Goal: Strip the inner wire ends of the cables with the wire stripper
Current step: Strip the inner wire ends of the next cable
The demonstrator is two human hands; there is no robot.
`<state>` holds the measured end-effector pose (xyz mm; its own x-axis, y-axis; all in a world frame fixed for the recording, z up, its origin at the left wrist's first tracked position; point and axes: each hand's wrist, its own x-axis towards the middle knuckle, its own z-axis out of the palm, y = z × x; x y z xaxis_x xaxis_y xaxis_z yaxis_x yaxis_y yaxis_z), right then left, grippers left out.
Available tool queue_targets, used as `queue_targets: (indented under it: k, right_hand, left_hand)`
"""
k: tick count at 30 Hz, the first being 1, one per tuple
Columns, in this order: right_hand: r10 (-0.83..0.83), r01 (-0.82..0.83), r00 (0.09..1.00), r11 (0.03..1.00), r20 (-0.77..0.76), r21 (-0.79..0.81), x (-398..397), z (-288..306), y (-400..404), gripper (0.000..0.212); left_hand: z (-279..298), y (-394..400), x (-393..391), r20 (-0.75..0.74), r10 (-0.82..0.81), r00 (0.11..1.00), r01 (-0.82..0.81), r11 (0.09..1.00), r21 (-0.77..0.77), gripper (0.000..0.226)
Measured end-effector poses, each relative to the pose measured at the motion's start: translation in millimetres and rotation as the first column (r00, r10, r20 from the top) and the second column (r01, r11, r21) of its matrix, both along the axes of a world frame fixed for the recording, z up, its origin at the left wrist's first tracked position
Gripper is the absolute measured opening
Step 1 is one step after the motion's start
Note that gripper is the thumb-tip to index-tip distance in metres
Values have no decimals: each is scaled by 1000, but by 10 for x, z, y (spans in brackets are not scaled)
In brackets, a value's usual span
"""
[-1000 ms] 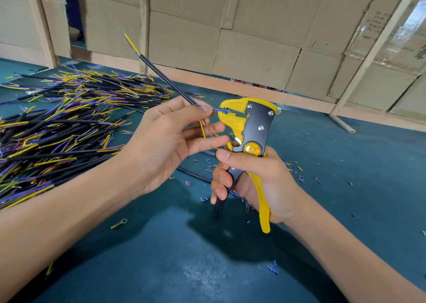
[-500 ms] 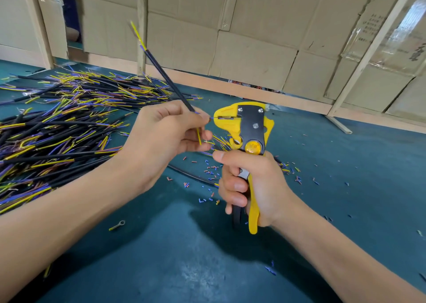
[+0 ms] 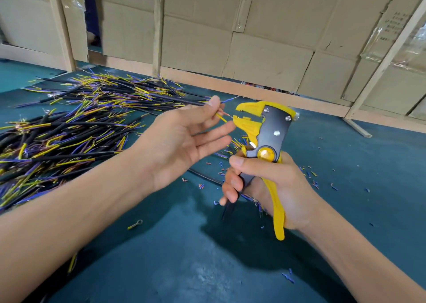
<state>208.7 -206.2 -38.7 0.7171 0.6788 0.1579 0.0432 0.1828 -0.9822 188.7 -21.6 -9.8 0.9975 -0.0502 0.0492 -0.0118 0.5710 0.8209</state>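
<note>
My left hand point(image 3: 184, 141) pinches a black cable between thumb and forefinger, its other fingers stretched out straight. The cable's yellow inner wire point(image 3: 220, 117) sticks out toward the stripper and shows a short bare copper tip; its blue inner wire point(image 3: 230, 100) points up and to the right. My right hand point(image 3: 269, 183) grips the handles of the yellow and black wire stripper point(image 3: 274, 127), held upright. The stripper's jaws point(image 3: 241, 116) gape just right of the yellow wire's tip. Most of the cable's black sheath is hidden behind my left hand.
A big pile of black cables point(image 3: 69, 129) with yellow and blue ends covers the left of the green table point(image 3: 184, 268). Small bits of cut insulation point(image 3: 219, 171) lie around the hands, and a ring terminal point(image 3: 136, 224) lies nearer. A cardboard wall point(image 3: 253, 37) closes the back.
The cable has swung down from pointing up and back to lying low behind my left hand. The stripper's jaws have opened, and my left fingers have spread out.
</note>
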Motion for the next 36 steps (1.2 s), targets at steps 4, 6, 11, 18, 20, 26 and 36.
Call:
queue_targets:
  k: [4,6,11,18,20,26,36]
  right_hand:
    - [-124,153,952,985,280,-81,22,22,-60,28]
    - [-165,230,901,966,401,-117,31,24,-86,32]
    - [-173,245,889,962,424,-120,16,33,-76,36]
    - [-184,247,906,961,380,-124,-4,40,-53,37]
    - [-193,259,906,957,376,-131,-4,39,-49,37]
    - [-215,291,900,944,379,-155,0,22,-33,40]
    - [-231,283,924,949,303,-140,-40,49,-8,42]
  left_hand:
    - [33,-33,-22,-18,-46,999,44,993,-106,8]
    - [40,-32,-31,-2,-61,998,60,992,-114,11]
    - [26,-60,-45,43,-59,997,62,996,-66,11]
    - [-14,-107,-42,55,46,997,-42,995,-87,29]
    - [-15,-126,-53,71,84,994,-78,994,-78,19]
    - [-39,-204,-120,135,256,957,-251,967,-51,21]
    - [7,-281,-197,151,385,910,-381,923,-54,21]
